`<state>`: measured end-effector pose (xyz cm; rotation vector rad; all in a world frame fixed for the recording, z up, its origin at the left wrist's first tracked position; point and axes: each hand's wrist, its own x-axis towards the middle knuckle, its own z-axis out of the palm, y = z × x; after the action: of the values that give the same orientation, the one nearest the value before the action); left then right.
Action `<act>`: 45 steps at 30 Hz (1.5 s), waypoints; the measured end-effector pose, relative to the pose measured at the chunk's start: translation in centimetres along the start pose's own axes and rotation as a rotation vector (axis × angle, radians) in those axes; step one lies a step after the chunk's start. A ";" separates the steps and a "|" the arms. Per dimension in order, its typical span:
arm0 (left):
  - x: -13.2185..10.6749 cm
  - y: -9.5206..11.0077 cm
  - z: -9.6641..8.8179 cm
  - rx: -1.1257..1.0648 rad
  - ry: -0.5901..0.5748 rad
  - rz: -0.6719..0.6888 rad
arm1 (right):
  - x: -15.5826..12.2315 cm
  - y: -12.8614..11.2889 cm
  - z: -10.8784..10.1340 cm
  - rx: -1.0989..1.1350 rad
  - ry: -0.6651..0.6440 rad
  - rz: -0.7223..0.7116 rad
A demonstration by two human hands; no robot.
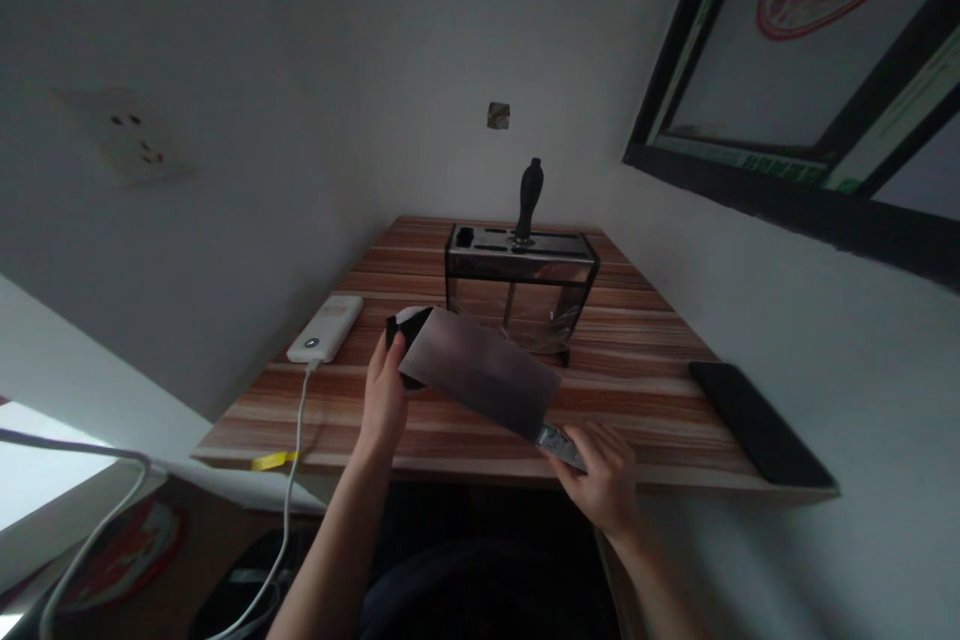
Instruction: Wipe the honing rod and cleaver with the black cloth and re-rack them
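A cleaver with a broad, dull grey blade (480, 370) is held by its grey patterned handle in my right hand (600, 475). The blade tilts up to the left above the table. My left hand (386, 385) grips a small black object with a pale part (411, 325), partly hidden behind the blade's far end; its kind is unclear. Behind the cleaver stands a clear-sided knife block (521, 270) with a slotted metal top. One black handle (530, 195) sticks up out of it, leaning slightly right.
On the striped wooden table (637, 420), a white power bank (326, 328) with a white cable (300, 420) lies at left. Yellow tape (274, 461) marks the front edge. A flat black slab (761, 425) lies at right. Walls enclose the table, with a dark frame (795, 210) at right.
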<state>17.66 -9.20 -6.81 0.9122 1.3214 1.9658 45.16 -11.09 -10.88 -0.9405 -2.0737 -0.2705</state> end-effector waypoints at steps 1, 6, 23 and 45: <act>-0.2 0.0 0.1 0.113 -0.041 0.079 | 0.0 0.1 -0.1 0.014 0.014 0.011; -1.2 0.0 1.3 0.601 -0.443 0.346 | 0.1 0.5 -0.2 0.073 0.084 0.108; -4.9 -2.1 4.7 0.989 -1.065 0.535 | 3.2 6.6 -7.1 -0.289 0.179 0.233; 7.1 2.2 3.9 0.207 -0.123 0.530 | 24.0 11.3 -23.5 -0.820 -0.140 0.201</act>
<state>16.41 -2.29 -2.21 1.5897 1.3229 2.1287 58.07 -1.96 20.84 -1.6715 -1.9736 -1.0170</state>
